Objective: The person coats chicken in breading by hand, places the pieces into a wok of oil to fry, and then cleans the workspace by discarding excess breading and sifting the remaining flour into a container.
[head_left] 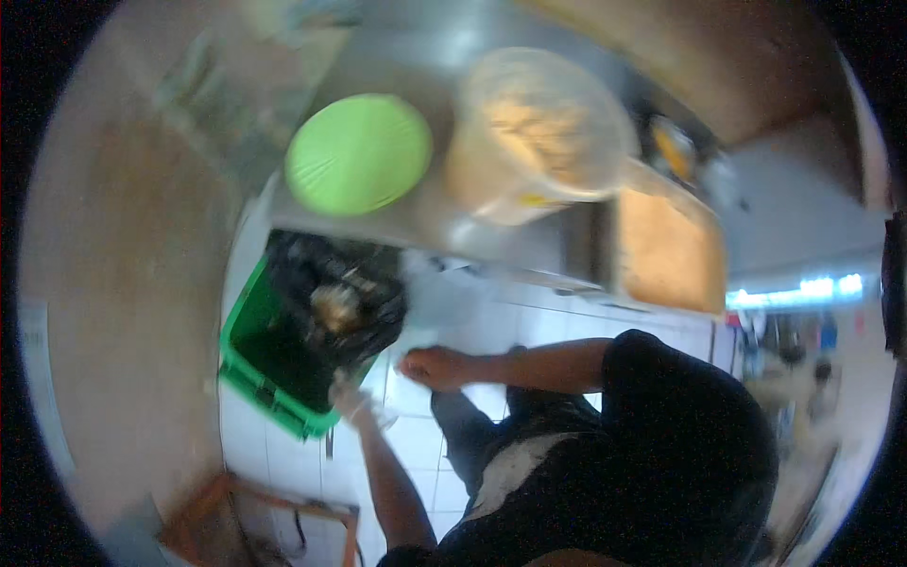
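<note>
A green bin (274, 404) stands on the floor at left, its lid off or out of sight. A crumpled black plastic bag (378, 326) bulges from its far right side, with pale brownish waste (336, 307) showing in its mouth. My left hand (351, 402), in a loose clear plastic glove, is at the bin's near right rim. Its fingertips reach the bag's lower edge, too blurred to show a grip. To the right, my right hand (435, 368) is curled closed beside the bag, apart from it; what it holds, if anything, is hidden.
Above the bin, a steel counter (416, 222) carries a round lime-green lid (359, 154) and a large translucent tub (482, 194) of pale yellowish pieces. An orange-brown panel (669, 248) is at right. A wooden frame (203, 518) stands at lower left on white floor tiles.
</note>
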### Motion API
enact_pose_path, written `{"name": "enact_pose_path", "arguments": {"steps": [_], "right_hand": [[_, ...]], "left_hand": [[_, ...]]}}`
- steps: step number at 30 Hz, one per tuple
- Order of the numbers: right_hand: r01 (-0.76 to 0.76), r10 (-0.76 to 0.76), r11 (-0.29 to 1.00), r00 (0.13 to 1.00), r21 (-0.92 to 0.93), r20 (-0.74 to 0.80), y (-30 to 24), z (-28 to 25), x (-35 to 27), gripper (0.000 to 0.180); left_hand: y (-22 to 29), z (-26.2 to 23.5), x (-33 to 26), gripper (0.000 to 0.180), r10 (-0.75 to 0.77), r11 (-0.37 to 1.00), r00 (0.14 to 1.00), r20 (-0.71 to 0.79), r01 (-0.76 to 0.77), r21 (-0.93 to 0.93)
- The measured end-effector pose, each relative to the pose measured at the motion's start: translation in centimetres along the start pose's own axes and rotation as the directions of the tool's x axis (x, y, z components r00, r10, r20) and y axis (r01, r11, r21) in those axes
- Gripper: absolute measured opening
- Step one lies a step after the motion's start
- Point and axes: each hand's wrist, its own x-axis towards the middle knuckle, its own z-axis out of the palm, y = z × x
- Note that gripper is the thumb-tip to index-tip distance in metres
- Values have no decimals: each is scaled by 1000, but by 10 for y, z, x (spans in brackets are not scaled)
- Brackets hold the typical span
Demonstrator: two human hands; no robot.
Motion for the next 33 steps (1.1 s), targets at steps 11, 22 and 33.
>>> {"name": "enact_pose_path", "arguments": {"steps": [11,22,33], "right_hand": [[-912,-226,388,-236,135,-945,177,-294,-557,30],[-403,587,754,58,519,-808,212,-362,-661,45],[-757,516,617,182,215,-837,39,-458,-710,48]], "left_hand": [[400,-217,102,40,170,788,952,253,23,-615],[566,-130,150,46,334,796,786,521,61,-602],[575,-186,85,78,548,836,474,689,-342,-429]]}}
